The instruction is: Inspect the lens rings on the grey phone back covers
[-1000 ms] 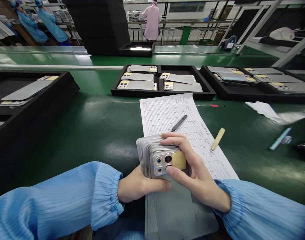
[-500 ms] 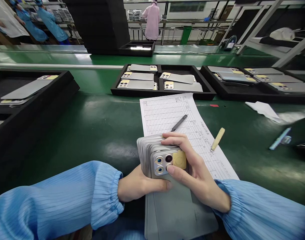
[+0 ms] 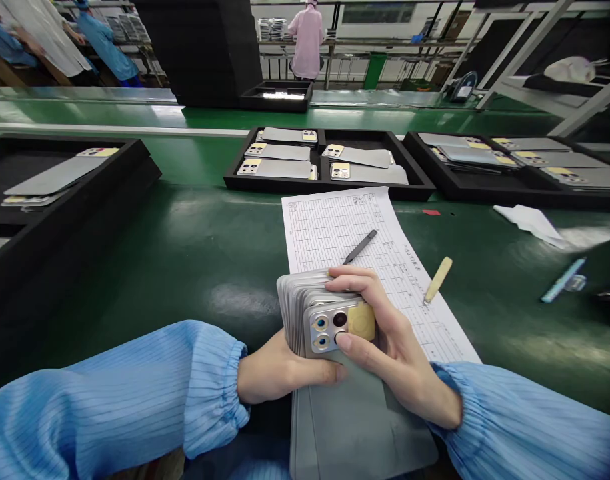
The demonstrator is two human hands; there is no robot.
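Note:
A stack of grey phone back covers (image 3: 357,413) stands on edge near me, fanned at the top, camera cut-outs and a yellow film on the nearest one. My left hand (image 3: 279,370) grips the stack from the left side, thumb across the front cover. From the right, my right hand (image 3: 389,347) wraps it, fingers curled over the top edge and thumb by the camera holes. Both arms wear blue striped sleeves.
A printed form (image 3: 335,227) with a dark pen (image 3: 359,247) lies behind the stack, a cream stick (image 3: 438,279) beside it. Black trays (image 3: 415,190) of more covers sit at the back, right (image 3: 485,187) and left (image 3: 85,200). People in smocks work in the distance.
Nothing but a slight shift of the view; both hands keep the same grip on the stack.

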